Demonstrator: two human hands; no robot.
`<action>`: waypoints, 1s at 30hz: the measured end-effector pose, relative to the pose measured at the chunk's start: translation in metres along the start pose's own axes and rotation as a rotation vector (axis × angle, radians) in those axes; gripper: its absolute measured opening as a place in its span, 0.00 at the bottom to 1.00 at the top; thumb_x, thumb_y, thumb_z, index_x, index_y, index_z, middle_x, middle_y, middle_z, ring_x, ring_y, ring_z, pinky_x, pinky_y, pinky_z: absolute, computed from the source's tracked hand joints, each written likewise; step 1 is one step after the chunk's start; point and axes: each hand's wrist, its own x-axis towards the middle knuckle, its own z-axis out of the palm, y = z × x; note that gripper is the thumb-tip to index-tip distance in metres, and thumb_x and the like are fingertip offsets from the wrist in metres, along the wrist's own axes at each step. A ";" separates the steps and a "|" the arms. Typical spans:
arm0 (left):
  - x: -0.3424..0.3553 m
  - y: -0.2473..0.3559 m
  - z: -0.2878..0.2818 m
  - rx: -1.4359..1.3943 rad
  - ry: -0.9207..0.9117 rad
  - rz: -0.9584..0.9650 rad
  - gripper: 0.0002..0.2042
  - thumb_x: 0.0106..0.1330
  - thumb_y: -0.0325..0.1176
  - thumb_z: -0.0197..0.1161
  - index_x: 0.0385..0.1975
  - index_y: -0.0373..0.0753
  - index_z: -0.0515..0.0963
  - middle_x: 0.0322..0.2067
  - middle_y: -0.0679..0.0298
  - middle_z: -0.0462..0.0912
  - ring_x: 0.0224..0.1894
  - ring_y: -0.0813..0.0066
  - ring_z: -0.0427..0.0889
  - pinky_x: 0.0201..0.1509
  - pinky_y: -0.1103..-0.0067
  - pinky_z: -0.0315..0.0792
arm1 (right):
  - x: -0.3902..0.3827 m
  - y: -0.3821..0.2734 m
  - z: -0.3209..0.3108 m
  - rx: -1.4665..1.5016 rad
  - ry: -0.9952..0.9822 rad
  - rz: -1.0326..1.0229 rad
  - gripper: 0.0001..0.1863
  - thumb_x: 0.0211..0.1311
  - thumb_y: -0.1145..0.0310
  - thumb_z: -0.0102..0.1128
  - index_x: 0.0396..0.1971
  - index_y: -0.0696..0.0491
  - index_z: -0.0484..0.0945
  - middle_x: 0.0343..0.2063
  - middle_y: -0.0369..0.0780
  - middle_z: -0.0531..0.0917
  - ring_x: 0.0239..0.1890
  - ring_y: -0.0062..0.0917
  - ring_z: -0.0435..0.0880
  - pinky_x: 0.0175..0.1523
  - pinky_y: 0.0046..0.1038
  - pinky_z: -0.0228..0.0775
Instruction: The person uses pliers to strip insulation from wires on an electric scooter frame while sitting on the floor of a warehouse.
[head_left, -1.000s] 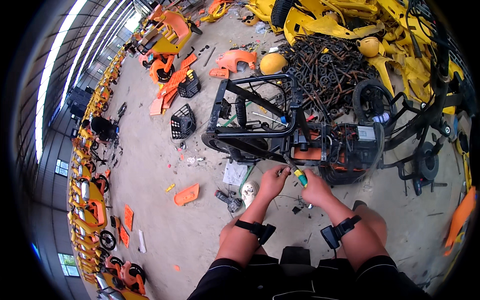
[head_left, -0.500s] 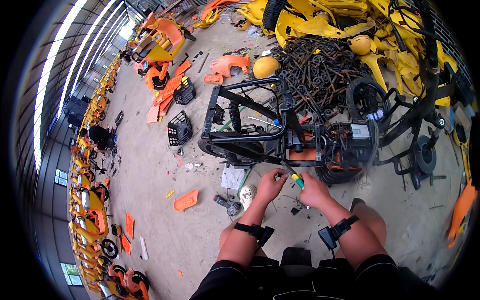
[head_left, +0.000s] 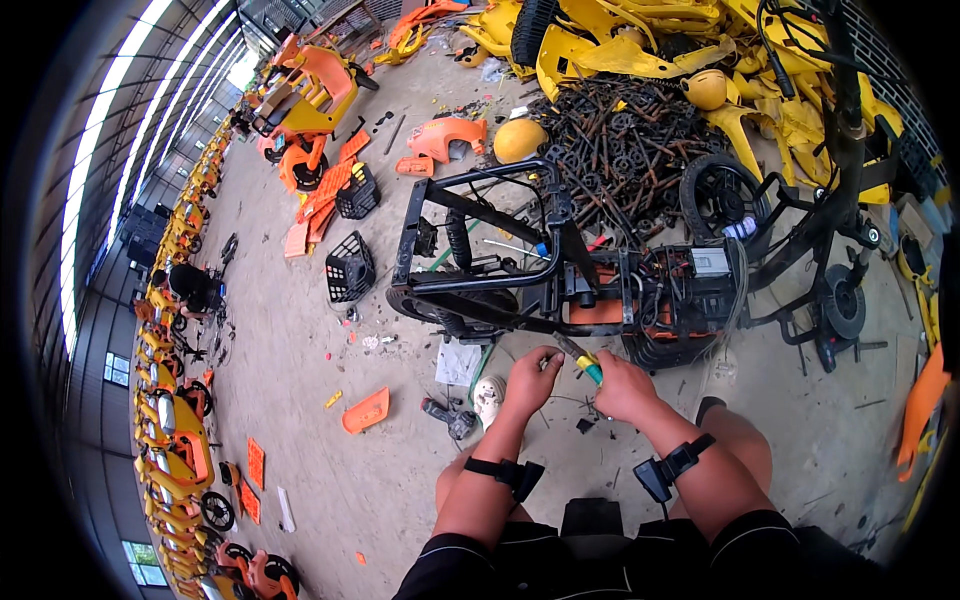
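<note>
My right hand [head_left: 625, 388] is closed around a hand tool [head_left: 588, 370] with a yellow and green handle. Its narrow grey end points up and left to the lower rail of a stripped black scooter frame [head_left: 480, 306]. I cannot make out the tool's exact kind. Just left of the tool, my left hand [head_left: 533, 382] is closed, thumb and fingertips pinched together; anything between them is too small to see. The frame lies on its side before me, with wiring and a battery-like box [head_left: 710, 262] exposed.
A cordless drill [head_left: 450, 417] and an orange panel [head_left: 366, 410] lie left of my foot. Black baskets [head_left: 349, 268] stand farther left. Behind the frame rise a heap of dark metal parts [head_left: 620, 150] and yellow panels [head_left: 640, 50]. A person [head_left: 190, 287] crouches by the scooter row [head_left: 180, 430].
My left hand has drawn slightly left, away from the tool, widening the gap between them. My right hand still grips the tool. The whole view has shifted a little.
</note>
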 end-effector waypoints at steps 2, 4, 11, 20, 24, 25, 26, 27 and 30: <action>0.001 0.004 -0.001 -0.004 0.002 -0.004 0.12 0.69 0.38 0.66 0.41 0.35 0.83 0.27 0.56 0.84 0.29 0.66 0.81 0.37 0.72 0.74 | 0.001 0.003 0.000 -0.013 0.010 -0.019 0.20 0.54 0.74 0.56 0.49 0.57 0.71 0.47 0.51 0.83 0.50 0.49 0.82 0.53 0.47 0.75; 0.001 0.009 -0.003 -0.004 -0.023 -0.064 0.11 0.69 0.38 0.66 0.40 0.35 0.83 0.28 0.56 0.84 0.30 0.66 0.80 0.37 0.72 0.74 | 0.002 0.004 -0.002 -0.024 0.003 -0.021 0.20 0.54 0.74 0.56 0.49 0.57 0.71 0.46 0.51 0.83 0.50 0.49 0.82 0.53 0.47 0.75; 0.007 0.014 -0.004 -0.008 -0.029 -0.043 0.11 0.68 0.38 0.65 0.39 0.36 0.83 0.32 0.52 0.84 0.37 0.56 0.83 0.43 0.68 0.75 | 0.010 0.007 -0.001 -0.033 -0.017 -0.052 0.20 0.54 0.74 0.57 0.49 0.57 0.71 0.45 0.51 0.83 0.50 0.49 0.82 0.52 0.47 0.75; 0.015 0.001 -0.013 -0.019 -0.055 -0.092 0.11 0.69 0.38 0.66 0.38 0.35 0.82 0.27 0.55 0.84 0.31 0.64 0.82 0.37 0.71 0.74 | 0.027 -0.004 -0.033 0.109 -0.013 0.145 0.26 0.53 0.73 0.56 0.56 0.54 0.70 0.45 0.54 0.83 0.50 0.52 0.82 0.52 0.49 0.73; -0.002 -0.033 -0.014 0.215 0.168 -0.112 0.14 0.70 0.41 0.64 0.37 0.35 0.82 0.31 0.47 0.85 0.36 0.46 0.84 0.40 0.64 0.76 | 0.035 0.012 -0.038 0.143 0.118 0.192 0.26 0.54 0.74 0.55 0.57 0.54 0.70 0.43 0.56 0.84 0.49 0.54 0.82 0.51 0.49 0.74; -0.007 -0.038 -0.015 0.212 0.191 -0.146 0.13 0.70 0.41 0.63 0.36 0.35 0.82 0.31 0.47 0.85 0.36 0.46 0.84 0.40 0.64 0.76 | 0.037 0.014 -0.045 0.152 0.161 0.210 0.27 0.55 0.74 0.55 0.58 0.54 0.70 0.42 0.57 0.84 0.48 0.54 0.82 0.51 0.50 0.74; -0.011 -0.037 -0.019 0.210 0.220 -0.175 0.13 0.70 0.41 0.63 0.36 0.35 0.81 0.31 0.47 0.85 0.36 0.46 0.84 0.41 0.63 0.76 | 0.036 0.018 -0.047 0.109 0.212 0.155 0.26 0.55 0.75 0.54 0.57 0.53 0.70 0.40 0.58 0.84 0.47 0.55 0.82 0.50 0.51 0.74; -0.014 -0.036 -0.024 0.208 0.250 -0.206 0.13 0.70 0.41 0.63 0.36 0.35 0.81 0.30 0.47 0.84 0.36 0.46 0.84 0.41 0.63 0.76 | 0.035 0.021 -0.046 0.104 0.205 0.127 0.26 0.55 0.75 0.54 0.58 0.53 0.70 0.40 0.58 0.84 0.46 0.56 0.82 0.50 0.51 0.74; -0.030 -0.041 -0.030 0.234 0.202 -0.149 0.14 0.71 0.42 0.62 0.41 0.36 0.80 0.31 0.48 0.84 0.33 0.49 0.84 0.39 0.64 0.75 | 0.022 0.005 -0.037 0.124 0.132 0.091 0.28 0.55 0.75 0.54 0.59 0.52 0.69 0.42 0.58 0.83 0.48 0.56 0.82 0.51 0.50 0.73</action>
